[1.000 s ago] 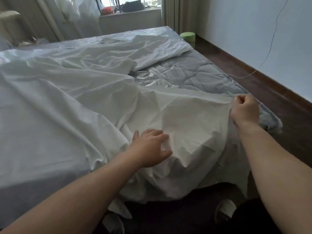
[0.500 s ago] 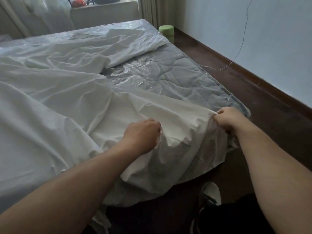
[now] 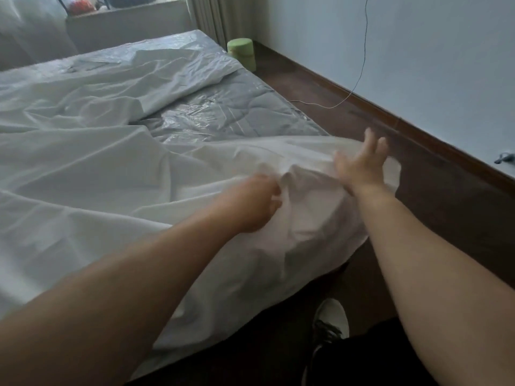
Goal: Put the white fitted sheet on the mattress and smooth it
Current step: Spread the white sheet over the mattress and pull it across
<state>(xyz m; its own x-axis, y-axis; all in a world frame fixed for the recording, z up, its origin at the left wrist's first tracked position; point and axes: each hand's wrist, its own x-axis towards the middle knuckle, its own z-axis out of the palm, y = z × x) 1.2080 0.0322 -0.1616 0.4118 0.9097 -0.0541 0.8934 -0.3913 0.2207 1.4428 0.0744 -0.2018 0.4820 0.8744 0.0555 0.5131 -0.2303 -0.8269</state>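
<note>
- The white fitted sheet (image 3: 92, 174) is lying rumpled over most of the mattress (image 3: 239, 112), nowhere near smooth yet, folds and creases all over it.
- One patch of the grey quilted mattress, under shiny plastic wrap, shows bare around 1 o'clock from the middle of the shot, between a folded-back flap of sheet and the bunched corner near the hands.
- Left hand (image 3: 250, 204) is just about dead centre, fingers curled in and pinching a wad of the sheet at the near corner of the bed.
- Right hand (image 3: 359, 162) is out at 2 o'clock from the left one, fingers (image 3: 370, 137) spread apart and straight, over the sheet's edge. It's blurry, so I can't tell if it actually touches the fabric.
- The sheet corner hangs down off the bed edge toward the dark wood floor (image 3: 418, 207).
- A white shoe (image 3: 331, 321) pokes out at about 5 o'clock, below the hanging fabric.
- Lime green cylinder thing (image 3: 242, 52) sits on the floor at 12 o'clock, right by the far mattress corner.
- A thin cord (image 3: 362, 62) dangles down the wall at 1 o'clock and trails onto the floor.
</note>
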